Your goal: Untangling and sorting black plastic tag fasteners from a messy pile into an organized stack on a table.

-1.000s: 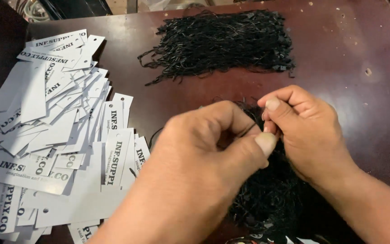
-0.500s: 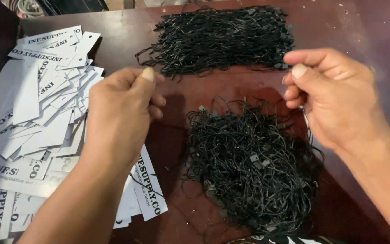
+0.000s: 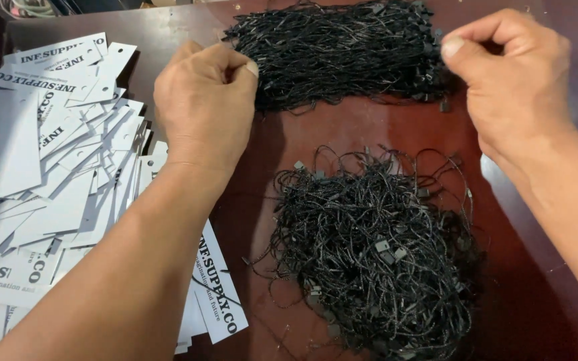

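Two hands (image 3: 205, 100) beside far string pile (image 3: 342, 50)

A loose heap of white rectangular card tags (image 3: 48, 167) with black print covers the left side of the dark red-brown worktop (image 3: 369, 130), reaching from near its far left corner down to the near edge. The tags overlap at all angles; some show a small punched hole.

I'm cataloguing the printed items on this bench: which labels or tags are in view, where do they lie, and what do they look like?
Pile of white rectangular card tags with black print: left part of the dark red-brown table, overlapping loosely, some with a punched hole.
White card tag with black print: sticking out beneath the left forearm, near the tangled heap of black strings.
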